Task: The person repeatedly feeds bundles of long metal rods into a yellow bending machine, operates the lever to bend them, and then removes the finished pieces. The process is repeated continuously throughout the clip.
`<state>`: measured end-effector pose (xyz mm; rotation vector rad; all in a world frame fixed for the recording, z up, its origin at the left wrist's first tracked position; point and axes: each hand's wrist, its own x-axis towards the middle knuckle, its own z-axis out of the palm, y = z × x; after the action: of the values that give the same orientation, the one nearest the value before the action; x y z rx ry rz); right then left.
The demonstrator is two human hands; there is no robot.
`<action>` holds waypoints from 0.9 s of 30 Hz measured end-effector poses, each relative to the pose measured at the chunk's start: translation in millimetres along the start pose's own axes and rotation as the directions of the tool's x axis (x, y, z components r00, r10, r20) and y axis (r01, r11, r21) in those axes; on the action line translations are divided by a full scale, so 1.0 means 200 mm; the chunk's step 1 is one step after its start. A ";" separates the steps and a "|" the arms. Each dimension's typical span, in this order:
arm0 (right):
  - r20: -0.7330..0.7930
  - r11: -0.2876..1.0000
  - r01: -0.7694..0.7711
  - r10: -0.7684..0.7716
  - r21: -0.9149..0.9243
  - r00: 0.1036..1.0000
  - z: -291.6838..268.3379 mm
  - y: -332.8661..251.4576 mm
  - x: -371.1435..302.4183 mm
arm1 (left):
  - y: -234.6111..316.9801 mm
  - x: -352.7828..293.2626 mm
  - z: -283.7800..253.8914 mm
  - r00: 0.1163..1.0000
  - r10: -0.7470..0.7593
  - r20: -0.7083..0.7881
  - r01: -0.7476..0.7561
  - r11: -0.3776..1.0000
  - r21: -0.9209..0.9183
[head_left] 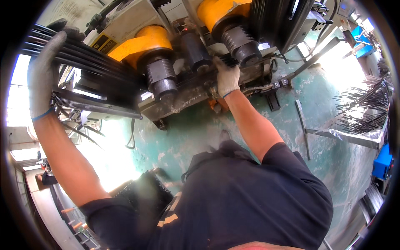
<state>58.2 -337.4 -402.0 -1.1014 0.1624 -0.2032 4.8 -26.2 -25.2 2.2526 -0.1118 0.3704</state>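
Observation:
My left hand (43, 77), in a pale knit glove with a blue cuff edge, is at the upper left, closed against a bundle of long black metal bars (89, 61). Its thumb lies along the bars and the fingertips look dark. My right hand (228, 80), gloved the same way, reaches to the machine's front ledge, just below a dark hexagonal block (195, 53). Its fingers curl over a dark part there, which I cannot make out. On either side of the block are two ridged dark metal spindles, the left one (161, 77) and the right one (241, 43), under yellow housings (143, 43).
A coil spring (79, 104) and hanging cables are below the bars. At right, a metal-framed bin (354, 139) holds many thin dark rods (362, 104). One flat bar (303, 129) lies on the green floor (266, 129). A dark crate (146, 191) stands near my left side.

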 end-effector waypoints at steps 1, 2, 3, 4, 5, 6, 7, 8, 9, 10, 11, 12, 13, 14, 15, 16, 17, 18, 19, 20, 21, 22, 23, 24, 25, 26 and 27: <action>0.013 1.000 -0.022 0.022 0.015 1.000 0.01 -0.01 -0.01 | 0.00 -0.01 -0.02 1.000 0.004 -0.022 -0.003 0.999 0.036; 0.018 0.998 -0.028 0.027 0.057 0.999 0.02 -0.02 -0.02 | -0.03 -0.01 -0.06 0.999 0.008 -0.047 -0.006 0.999 0.040; 0.024 0.994 -0.035 0.033 0.099 0.999 0.04 -0.03 -0.03 | -0.03 -0.01 -0.08 0.999 -0.014 -0.042 0.016 0.999 0.045; 0.025 0.989 -0.037 0.034 0.140 0.999 0.05 -0.04 -0.03 | -0.03 -0.01 -0.09 0.999 -0.032 -0.034 0.034 0.998 0.046; 0.021 0.996 -0.031 0.029 0.090 0.999 0.05 -0.04 -0.04 | -0.01 -0.01 -0.09 0.998 -0.052 -0.028 0.053 0.997 0.049; 0.019 0.999 -0.026 0.025 0.039 1.000 0.06 -0.04 -0.05 | 0.01 -0.04 -0.09 0.999 -0.051 -0.009 0.051 0.999 0.008; -0.004 1.000 -0.001 0.001 -0.022 1.000 0.04 -0.04 -0.03 | 0.00 -0.01 -0.06 0.999 -0.048 0.001 0.048 0.999 -0.009; -0.019 0.999 -0.042 0.042 0.015 0.999 0.01 -0.02 0.00 | -0.01 0.01 -0.03 0.999 -0.045 0.011 0.045 0.999 -0.027; -0.033 0.995 -0.081 0.083 0.052 0.996 -0.02 0.00 0.03 | -0.02 0.04 0.00 0.999 -0.041 0.022 0.042 0.998 -0.046; -0.025 0.988 -0.113 0.116 0.107 0.993 -0.01 0.00 0.03 | -0.01 0.04 -0.01 0.999 -0.029 0.019 0.029 0.999 -0.029; -0.018 0.977 -0.142 0.147 0.160 0.989 0.00 0.00 0.02 | 0.00 0.02 -0.02 1.000 -0.015 -0.013 0.015 0.999 0.035; -0.017 0.966 -0.141 0.149 0.218 0.989 0.02 0.00 0.02 | 0.00 0.02 -0.03 0.999 0.005 -0.040 -0.001 0.995 0.095; -0.017 0.952 -0.139 0.149 0.272 0.989 0.02 -0.02 0.00 | 0.00 0.01 -0.04 0.997 0.026 -0.066 -0.016 0.988 0.152; 0.077 0.972 0.160 -0.149 -0.173 0.986 0.00 0.00 -0.01 | 0.05 -0.02 -0.06 0.998 0.011 -0.066 0.002 0.979 0.203; 0.120 0.908 0.285 -0.260 -0.307 0.958 -0.04 0.01 -0.03 | 0.10 -0.12 -0.08 0.990 0.138 -0.036 -0.119 0.940 0.318; 0.110 0.913 0.281 -0.260 -0.297 0.959 -0.04 -0.04 -0.10 | 0.09 -0.22 -0.17 0.943 0.326 0.071 -0.274 0.637 0.720; 0.073 0.965 0.169 -0.158 -0.200 0.985 -0.06 -0.11 -0.18 | 0.12 -0.35 -0.21 0.918 0.387 0.088 -0.302 0.537 0.788; 0.022 0.985 0.089 -0.086 -0.147 0.996 -0.14 -0.19 -0.24 | 0.12 -0.47 -0.19 0.915 0.396 0.073 -0.303 0.559 0.772; 0.000 0.995 0.024 -0.024 -0.095 1.000 -0.23 -0.24 -0.31 | 0.14 -0.64 -0.19 0.914 0.404 0.039 -0.291 0.585 0.757; -0.029 0.998 -0.011 0.009 -0.056 1.000 -0.35 -0.28 -0.39 | 0.14 -0.77 -0.16 0.907 0.421 -0.003 -0.296 0.643 0.707; -0.033 0.998 -0.054 0.056 0.044 0.998 -0.48 -0.31 -0.46 | 0.17 -0.94 -0.13 0.902 0.428 -0.065 -0.293 0.714 0.636; -0.022 0.988 -0.116 0.119 0.100 0.993 -0.65 -0.37 -0.54 | 0.27 -1.08 -0.01 0.899 0.416 -0.138 -0.288 0.798 0.529; -0.018 0.974 -0.167 0.172 0.152 0.985 -0.82 -0.44 -0.62 | 0.35 -1.21 0.12 0.888 0.409 -0.211 -0.304 0.866 0.398; -0.091 0.995 -0.099 0.100 0.017 0.991 -1.07 -0.39 -0.64 | 0.43 -1.33 0.26 0.871 0.404 -0.280 -0.336 0.905 0.259; -0.154 0.989 -0.051 0.029 -0.142 0.988 -1.31 -0.37 -0.66 | 0.62 -1.35 0.63 0.711 0.438 -0.550 -0.494 0.868 0.052; -0.265 0.991 -0.082 0.052 -0.103 0.963 -1.55 -0.48 -0.70 | 0.63 -1.39 0.72 0.713 0.448 -0.540 -0.576 0.813 -0.086; -0.337 0.991 -0.115 0.084 -0.073 0.938 -1.76 -0.62 -0.76 | 0.58 -1.45 0.78 0.762 0.280 -0.584 -0.496 0.833 -0.247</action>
<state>-181.1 -659.2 -443.5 -1.1415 0.5354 -0.2932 -259.7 -232.1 -123.5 1.6437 -0.3481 1.0910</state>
